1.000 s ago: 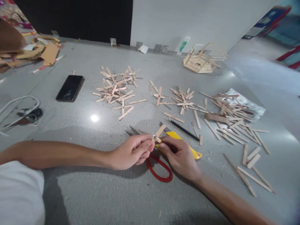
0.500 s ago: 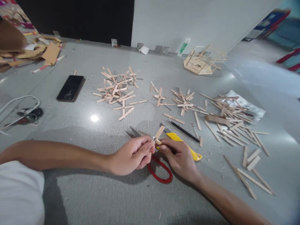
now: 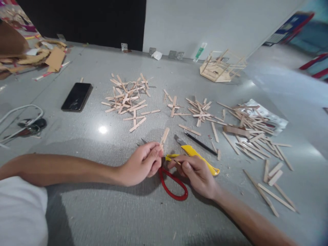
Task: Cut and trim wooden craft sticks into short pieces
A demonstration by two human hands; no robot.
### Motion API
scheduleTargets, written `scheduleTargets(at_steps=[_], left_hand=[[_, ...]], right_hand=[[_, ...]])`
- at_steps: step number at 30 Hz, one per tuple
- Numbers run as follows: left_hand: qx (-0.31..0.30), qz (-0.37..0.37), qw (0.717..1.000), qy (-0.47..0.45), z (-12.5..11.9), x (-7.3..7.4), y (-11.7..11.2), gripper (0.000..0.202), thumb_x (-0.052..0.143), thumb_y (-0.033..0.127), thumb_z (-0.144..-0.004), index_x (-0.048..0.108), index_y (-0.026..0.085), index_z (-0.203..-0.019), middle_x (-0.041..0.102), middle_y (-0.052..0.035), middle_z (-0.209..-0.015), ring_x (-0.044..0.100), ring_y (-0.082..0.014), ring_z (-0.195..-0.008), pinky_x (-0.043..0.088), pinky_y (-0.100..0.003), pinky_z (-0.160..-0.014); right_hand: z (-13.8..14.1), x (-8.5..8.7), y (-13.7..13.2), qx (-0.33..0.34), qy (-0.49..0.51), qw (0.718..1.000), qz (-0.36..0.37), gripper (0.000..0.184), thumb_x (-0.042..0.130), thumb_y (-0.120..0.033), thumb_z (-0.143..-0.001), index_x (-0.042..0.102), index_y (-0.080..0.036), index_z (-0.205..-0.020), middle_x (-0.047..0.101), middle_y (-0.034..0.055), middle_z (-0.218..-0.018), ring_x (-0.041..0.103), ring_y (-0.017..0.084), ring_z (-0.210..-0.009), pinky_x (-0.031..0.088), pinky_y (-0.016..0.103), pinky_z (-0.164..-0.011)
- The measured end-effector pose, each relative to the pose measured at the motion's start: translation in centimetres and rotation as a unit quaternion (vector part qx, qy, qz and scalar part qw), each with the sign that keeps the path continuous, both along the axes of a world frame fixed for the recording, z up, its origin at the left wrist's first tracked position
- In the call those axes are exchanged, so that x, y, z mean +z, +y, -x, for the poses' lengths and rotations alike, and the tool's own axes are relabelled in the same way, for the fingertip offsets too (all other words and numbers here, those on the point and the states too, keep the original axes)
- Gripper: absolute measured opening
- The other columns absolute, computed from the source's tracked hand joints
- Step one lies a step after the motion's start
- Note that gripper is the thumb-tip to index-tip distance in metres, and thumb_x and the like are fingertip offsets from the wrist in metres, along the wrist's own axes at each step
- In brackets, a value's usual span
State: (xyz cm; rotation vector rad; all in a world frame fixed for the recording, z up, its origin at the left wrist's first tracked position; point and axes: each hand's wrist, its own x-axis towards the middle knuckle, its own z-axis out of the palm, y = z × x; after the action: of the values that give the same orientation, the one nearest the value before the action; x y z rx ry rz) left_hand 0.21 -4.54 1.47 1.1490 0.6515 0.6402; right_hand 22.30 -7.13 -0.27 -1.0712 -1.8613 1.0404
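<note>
Pinched in my left hand (image 3: 146, 162) is a craft stick (image 3: 165, 136), its free end pointing up and away from me. My right hand (image 3: 196, 172) is closed in a pinch a short way to the right, with a thin wooden piece (image 3: 177, 162) showing at its fingertips; most of that piece is hidden. Beneath the hands lie scissors with a red handle (image 3: 176, 197), their blades partly covered by my left hand. A yellow utility knife (image 3: 198, 155) with its blade out lies under and beyond my right hand. Just past it is a slim black craft knife (image 3: 201, 143).
Joined craft sticks (image 3: 128, 97) form a heap at centre left. Loose sticks (image 3: 256, 136) spread over the right, by a plastic wrapper (image 3: 271, 116). A phone (image 3: 77, 97) lies left; a stick-built frame (image 3: 217, 70) stands at the back, near a white panel (image 3: 205, 24).
My hands have come apart. The left moved slightly left and up with its craft stick, while the right drew away with the thin wooden piece.
</note>
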Motion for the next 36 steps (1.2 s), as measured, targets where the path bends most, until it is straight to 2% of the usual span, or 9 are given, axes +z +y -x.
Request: scheduleTargets(at_steps=[2, 5, 8, 11, 15, 18, 26, 30, 36], left_hand=[[0.019, -0.039, 0.999, 0.032, 0.1, 0.1, 0.4, 0.038, 0.042, 0.054, -0.110, 0.045, 0.022, -0.087, 0.041, 0.0101, -0.057, 0.033, -0.0083, -0.046, 0.029, -0.021, -0.047], [0.053, -0.149, 0.980, 0.122, 0.2, 0.3, 0.9, 0.036, 0.041, 0.042, -0.110, 0.050, 0.020, -0.084, 0.047, 0.0063, -0.059, 0.042, -0.0098, -0.053, 0.034, -0.023, -0.054], [0.074, -0.234, 0.948, 0.205, 0.2, 0.2, 1.4, 0.031, 0.045, 0.031, -0.107, 0.058, 0.018, -0.083, 0.053, 0.0032, -0.064, 0.047, -0.0112, -0.059, 0.034, -0.023, -0.059], [0.061, -0.281, 0.925, 0.250, 0.1, -0.1, 2.0, 0.032, 0.046, 0.031, -0.107, 0.063, 0.017, -0.083, 0.053, 0.0030, -0.064, 0.043, -0.0114, -0.058, 0.031, -0.024, -0.061], [0.035, -0.302, 0.915, 0.266, 0.3, -0.6, 2.5, 0.037, 0.043, 0.031, -0.107, 0.057, 0.018, -0.076, 0.051, 0.0029, -0.062, 0.041, -0.0116, -0.057, 0.031, -0.025, -0.061], [0.024, -0.314, 0.911, 0.265, 0.3, -0.7, 2.7, 0.037, 0.043, 0.030, -0.106, 0.049, 0.019, -0.072, 0.043, 0.0046, -0.059, 0.035, -0.0104, -0.055, 0.027, -0.024, -0.058], [0.020, -0.327, 0.907, 0.266, 0.3, -0.7, 2.8, 0.037, 0.043, 0.028, -0.106, 0.039, 0.021, -0.070, 0.037, 0.0058, -0.058, 0.030, -0.0100, -0.054, 0.024, -0.024, -0.057], [0.017, -0.333, 0.905, 0.265, 0.3, -0.6, 2.9, 0.038, 0.043, 0.027, -0.106, 0.037, 0.021, -0.070, 0.037, 0.0061, -0.057, 0.031, -0.0099, -0.053, 0.023, -0.024, -0.057], [0.012, -0.344, 0.902, 0.260, 0.3, -0.5, 3.0, 0.037, 0.043, 0.026, -0.106, 0.038, 0.021, -0.070, 0.037, 0.0062, -0.057, 0.031, -0.0098, -0.052, 0.024, -0.025, -0.058]], right_hand=[[-0.1, -0.1, -0.2, -0.020, 0.007, 1.000, 0.011, 0.056, 0.036, -0.059, -0.112, 0.068, -0.020, -0.090, 0.046, -0.0053, -0.051, 0.042, 0.012, -0.044, 0.036, 0.025, -0.044], [-0.2, 0.2, -0.4, -0.112, -0.012, 0.993, 0.018, 0.041, 0.037, -0.051, -0.114, 0.062, -0.021, -0.099, 0.053, -0.0065, -0.051, 0.044, 0.012, -0.042, 0.038, 0.024, -0.044], [-0.3, 0.9, -0.8, -0.176, -0.088, 0.980, -0.008, 0.023, 0.046, -0.039, -0.112, 0.060, -0.022, -0.108, 0.066, -0.0024, -0.063, 0.059, 0.013, -0.049, 0.046, 0.023, -0.048], [-0.3, 1.4, -1.3, -0.177, -0.163, 0.969, -0.057, 0.019, 0.053, -0.029, -0.107, 0.068, -0.020, -0.116, 0.077, 0.0027, -0.075, 0.071, 0.016, -0.058, 0.055, 0.025, -0.054], [-0.3, 1.0, -1.8, -0.155, -0.192, 0.960, -0.133, 0.033, 0.053, -0.018, -0.106, 0.074, -0.022, -0.131, 0.086, 0.0075, -0.097, 0.083, 0.022, -0.079, 0.068, 0.032, -0.075], [-0.4, 0.3, -1.9, -0.136, -0.192, 0.960, -0.154, 0.041, 0.052, -0.012, -0.105, 0.072, -0.024, -0.139, 0.084, 0.0085, -0.115, 0.084, 0.025, -0.095, 0.070, 0.036, -0.084], [-0.3, -0.2, -1.8, -0.142, -0.197, 0.959, -0.146, 0.038, 0.052, -0.013, -0.106, 0.073, -0.020, -0.137, 0.085, 0.0098, -0.112, 0.084, 0.025, -0.091, 0.071, 0.034, -0.076], [-0.2, -0.4, -2.0, -0.148, -0.186, 0.958, -0.162, 0.039, 0.052, -0.011, -0.106, 0.072, -0.019, -0.139, 0.085, 0.0102, -0.112, 0.084, 0.026, -0.093, 0.071, 0.037, -0.081], [-0.4, -0.6, -1.9, -0.132, -0.196, 0.963, -0.134, 0.042, 0.050, -0.010, -0.105, 0.071, -0.017, -0.141, 0.085, 0.0123, -0.109, 0.084, 0.026, -0.090, 0.071, 0.037, -0.080]])
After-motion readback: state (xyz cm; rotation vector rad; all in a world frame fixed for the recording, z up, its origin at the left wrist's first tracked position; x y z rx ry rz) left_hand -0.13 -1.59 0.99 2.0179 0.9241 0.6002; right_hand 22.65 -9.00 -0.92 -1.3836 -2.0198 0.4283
